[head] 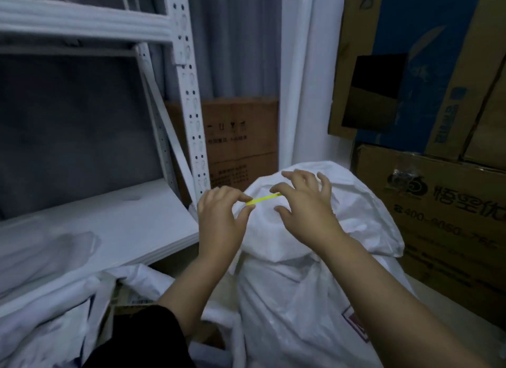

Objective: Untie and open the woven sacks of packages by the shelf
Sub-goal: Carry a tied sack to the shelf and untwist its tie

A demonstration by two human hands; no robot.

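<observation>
A tall white woven sack (295, 299) stands in front of me, its gathered top bulging between my hands. A thin yellow tie (263, 199) stretches over that top. My left hand (220, 219) pinches the tie's left end between thumb and forefinger. My right hand (306, 206) pinches the right end, its other fingers spread above the sack. At lower left lies a second white sack (63, 307), open, with a labelled package (137, 302) showing inside.
A white metal shelf (109, 217) with a perforated upright (191, 115) stands to the left. Brown cardboard boxes (443, 217) are stacked at the right, close to the sack. Another carton (241, 137) leans against the back wall. A dark sleeve (147, 340) is at the bottom.
</observation>
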